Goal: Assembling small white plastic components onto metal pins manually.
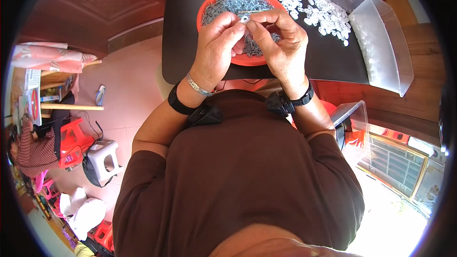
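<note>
Over a round red basin [200,19] filled with grey screws [240,1], both my hands meet at the fingertips. My left hand [216,47] is closed, with thumb and index finger pinching a small whitish plastic piece [244,19] that has a hole in it. My right hand [288,43] comes from the other side, its thumb and index finger closed against the same piece. Whether a screw sits between the right fingertips is too small to tell. Part of the screw heap is hidden behind my hands.
Loose clear plastic pieces [328,14] lie spread on the dark table [185,43] beyond the basin's right. A translucent bin [388,47] with whitish contents stands at the right edge. Far left, a person in striped clothing [40,150] is near red and grey stools [102,157].
</note>
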The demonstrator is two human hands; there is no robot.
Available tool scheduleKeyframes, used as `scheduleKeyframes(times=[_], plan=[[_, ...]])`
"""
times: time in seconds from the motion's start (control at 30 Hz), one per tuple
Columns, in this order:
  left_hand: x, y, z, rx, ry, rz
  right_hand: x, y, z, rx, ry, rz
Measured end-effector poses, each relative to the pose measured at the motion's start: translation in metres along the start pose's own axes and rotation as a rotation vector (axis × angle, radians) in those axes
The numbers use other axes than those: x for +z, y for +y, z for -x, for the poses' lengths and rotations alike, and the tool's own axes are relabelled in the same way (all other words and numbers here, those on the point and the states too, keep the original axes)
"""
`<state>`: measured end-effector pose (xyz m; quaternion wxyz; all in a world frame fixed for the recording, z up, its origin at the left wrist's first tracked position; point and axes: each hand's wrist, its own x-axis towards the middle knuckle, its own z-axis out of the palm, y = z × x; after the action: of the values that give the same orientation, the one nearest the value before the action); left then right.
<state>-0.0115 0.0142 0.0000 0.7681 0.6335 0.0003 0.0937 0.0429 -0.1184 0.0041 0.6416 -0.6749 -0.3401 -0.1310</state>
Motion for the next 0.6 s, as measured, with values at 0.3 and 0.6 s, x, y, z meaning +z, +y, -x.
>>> scheduleKeyframes(times=[0.3,0.6], plan=[[-0.0029,-0.0075,-0.0030,-0.038,-0.100,0.093,-0.0009,0.0046,-0.0007,-0.054,0.000,0.097],[-0.0028,-0.0091,-0.0052,-0.025,-0.052,0.131,-0.0014,-0.0017,-0.0010,-0.149,0.000,0.237]])
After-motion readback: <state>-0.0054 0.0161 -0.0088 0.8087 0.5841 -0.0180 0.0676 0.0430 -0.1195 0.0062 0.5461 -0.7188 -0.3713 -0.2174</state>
